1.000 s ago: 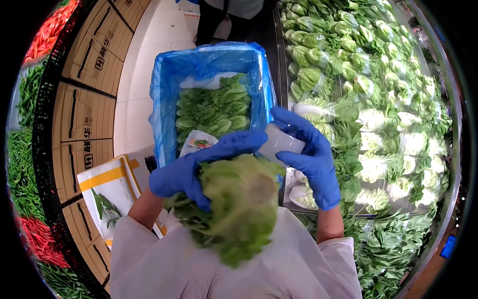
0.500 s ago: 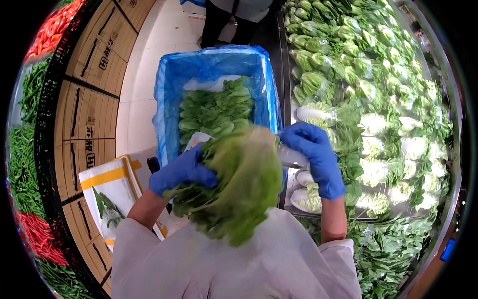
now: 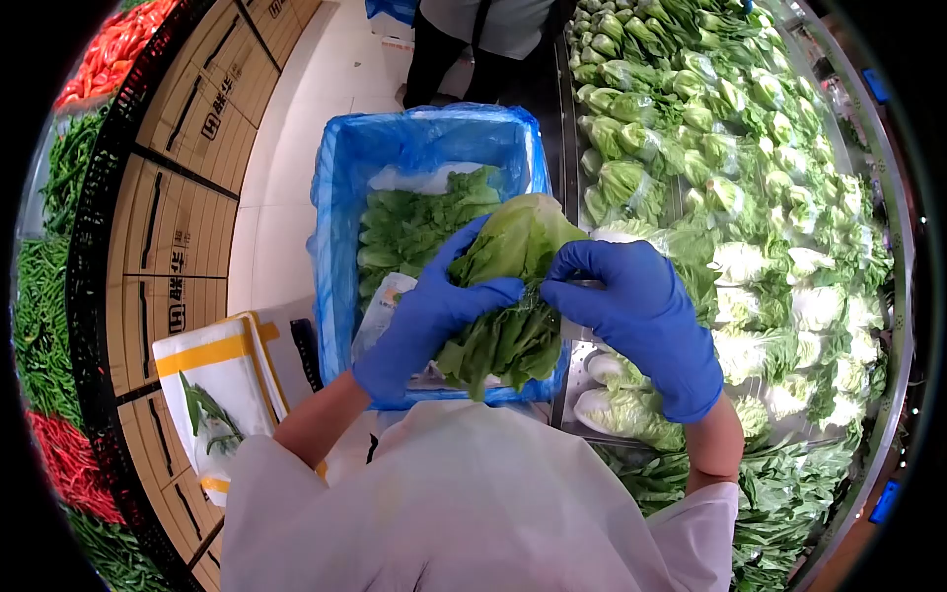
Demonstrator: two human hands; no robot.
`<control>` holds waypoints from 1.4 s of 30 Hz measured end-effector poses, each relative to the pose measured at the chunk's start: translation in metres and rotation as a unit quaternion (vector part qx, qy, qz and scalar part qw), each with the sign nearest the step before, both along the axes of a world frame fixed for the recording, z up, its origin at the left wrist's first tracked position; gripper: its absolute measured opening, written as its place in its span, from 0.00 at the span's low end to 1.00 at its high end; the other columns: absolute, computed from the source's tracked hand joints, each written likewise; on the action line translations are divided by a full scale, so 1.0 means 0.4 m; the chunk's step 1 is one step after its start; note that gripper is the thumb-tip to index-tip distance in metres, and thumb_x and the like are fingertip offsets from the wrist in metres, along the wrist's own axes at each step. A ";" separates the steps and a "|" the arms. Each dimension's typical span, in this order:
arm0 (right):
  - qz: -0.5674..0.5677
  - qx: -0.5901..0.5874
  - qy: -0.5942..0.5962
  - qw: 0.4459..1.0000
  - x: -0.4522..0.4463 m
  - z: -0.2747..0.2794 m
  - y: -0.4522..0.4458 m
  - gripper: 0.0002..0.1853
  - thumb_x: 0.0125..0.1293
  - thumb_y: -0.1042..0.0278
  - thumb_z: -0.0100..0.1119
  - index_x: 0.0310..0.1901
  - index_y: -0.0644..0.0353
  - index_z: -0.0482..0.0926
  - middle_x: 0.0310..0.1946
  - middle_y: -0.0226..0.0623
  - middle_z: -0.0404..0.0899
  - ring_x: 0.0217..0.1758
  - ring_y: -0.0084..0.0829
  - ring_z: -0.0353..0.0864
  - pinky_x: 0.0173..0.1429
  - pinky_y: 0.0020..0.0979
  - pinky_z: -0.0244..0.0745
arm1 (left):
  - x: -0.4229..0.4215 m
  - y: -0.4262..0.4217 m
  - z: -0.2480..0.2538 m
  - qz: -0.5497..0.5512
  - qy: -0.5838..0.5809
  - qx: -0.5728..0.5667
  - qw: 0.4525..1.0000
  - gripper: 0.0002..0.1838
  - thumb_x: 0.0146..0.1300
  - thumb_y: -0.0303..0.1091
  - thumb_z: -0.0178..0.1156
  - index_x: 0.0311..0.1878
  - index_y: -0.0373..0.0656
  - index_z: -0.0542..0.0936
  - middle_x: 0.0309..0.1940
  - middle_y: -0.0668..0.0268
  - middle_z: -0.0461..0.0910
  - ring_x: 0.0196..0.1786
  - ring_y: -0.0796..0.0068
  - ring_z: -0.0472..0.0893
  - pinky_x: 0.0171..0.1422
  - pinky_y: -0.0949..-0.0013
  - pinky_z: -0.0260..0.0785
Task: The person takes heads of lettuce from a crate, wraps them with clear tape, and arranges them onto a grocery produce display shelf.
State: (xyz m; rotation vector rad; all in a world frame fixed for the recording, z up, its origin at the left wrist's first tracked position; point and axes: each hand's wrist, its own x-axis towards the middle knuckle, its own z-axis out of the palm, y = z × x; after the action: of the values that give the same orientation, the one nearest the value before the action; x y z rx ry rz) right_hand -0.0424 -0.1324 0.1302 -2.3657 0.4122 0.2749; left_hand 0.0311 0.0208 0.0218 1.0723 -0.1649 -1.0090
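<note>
A leafy green lettuce head (image 3: 518, 242) hangs above the near part of a blue-lined crate (image 3: 330, 187), its pale base up and leaves down. My left hand (image 3: 424, 311), in a blue glove, is wrapped round its left side. At its right side my right hand (image 3: 641, 316), also gloved, is pinched against the leaves, with thin clear film seeming to show at the fingertips. More leafy greens (image 3: 414, 222) lie in the crate, and a printed plastic packet (image 3: 385, 306) is just left of my left hand.
Rows of wrapped lettuce and cabbage (image 3: 730, 197) fill the display on the right. Chilies and green peppers (image 3: 44, 326) line the far left. A white box with yellow tape (image 3: 212, 365) is left of the crate. Another person (image 3: 473, 49) stands beyond it.
The lettuce has moved forward over the crate and turned more upright. My left hand has shifted right around it. My right hand has come in to the leaves, and the pale item it held is mostly hidden.
</note>
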 end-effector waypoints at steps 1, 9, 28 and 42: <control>0.001 0.000 0.001 1.000 0.002 0.000 0.004 0.09 0.54 0.60 0.55 0.28 0.56 0.78 0.17 0.37 0.76 0.21 0.37 0.77 0.27 0.32 0.72 | 0.001 0.001 0.001 0.001 0.001 0.000 1.000 0.38 0.50 0.29 0.67 0.64 0.41 0.59 0.53 0.60 0.70 0.52 0.75 0.72 0.56 0.73 0.68; 0.033 -0.083 0.002 0.996 0.020 0.011 0.021 0.09 0.53 0.61 0.54 0.28 0.57 0.78 0.17 0.37 0.76 0.22 0.37 0.78 0.29 0.34 0.72 | -0.002 0.013 -0.052 0.025 0.065 -0.098 0.993 0.44 0.47 0.32 0.70 0.65 0.40 0.56 0.55 0.60 0.68 0.54 0.74 0.71 0.58 0.70 0.66; -0.006 0.027 0.082 0.996 -0.011 0.019 -0.043 0.26 0.46 0.51 0.69 0.41 0.61 0.74 0.26 0.38 0.77 0.30 0.26 0.76 0.39 0.29 0.70 | -0.005 0.009 -0.051 0.030 0.016 0.040 0.999 0.35 0.51 0.24 0.64 0.63 0.40 0.61 0.49 0.60 0.74 0.48 0.73 0.77 0.51 0.71 0.73; 0.024 0.404 0.399 0.823 -0.198 -0.124 -0.038 0.27 0.53 0.63 0.66 0.55 0.59 0.71 0.30 0.32 0.79 0.32 0.20 0.76 0.41 0.23 0.71 | -0.013 0.109 -0.087 -0.210 0.330 -0.068 0.918 0.31 0.57 0.29 0.57 0.64 0.41 0.59 0.53 0.61 0.71 0.52 0.72 0.75 0.56 0.69 0.71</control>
State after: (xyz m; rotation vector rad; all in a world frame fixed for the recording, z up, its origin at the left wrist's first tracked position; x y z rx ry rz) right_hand -0.1218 -0.1475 0.0808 -1.3260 0.4813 1.2217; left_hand 0.0257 0.0643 -0.0131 0.5260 0.0925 -1.6716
